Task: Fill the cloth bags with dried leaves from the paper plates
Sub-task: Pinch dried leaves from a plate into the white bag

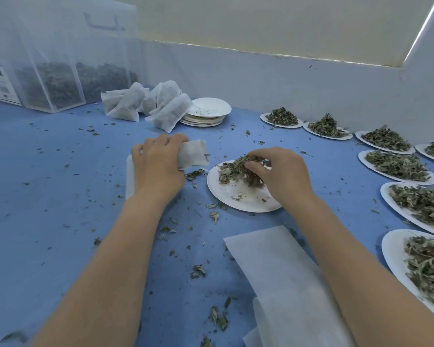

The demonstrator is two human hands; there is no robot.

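Note:
My left hand (pixel 158 164) grips a white cloth bag (pixel 193 152) by its mouth, just left of a paper plate (pixel 238 200) on the blue table. My right hand (pixel 278 171) curls round a clump of dried leaves (pixel 233 170) on that plate, fingers closed on the pile. A few leaves lie under the bag's mouth. Several filled cloth bags (pixel 145 103) lie heaped at the back. Several more paper plates (pixel 396 164) heaped with dried leaves line the right side.
A stack of used paper plates (pixel 208 111) stands behind the filled bags. Clear plastic bins of leaves (pixel 55 78) stand at the back left. Flat unfilled cloth bags (pixel 283 276) lie near my right forearm. Leaf crumbs litter the blue table (pixel 60 196).

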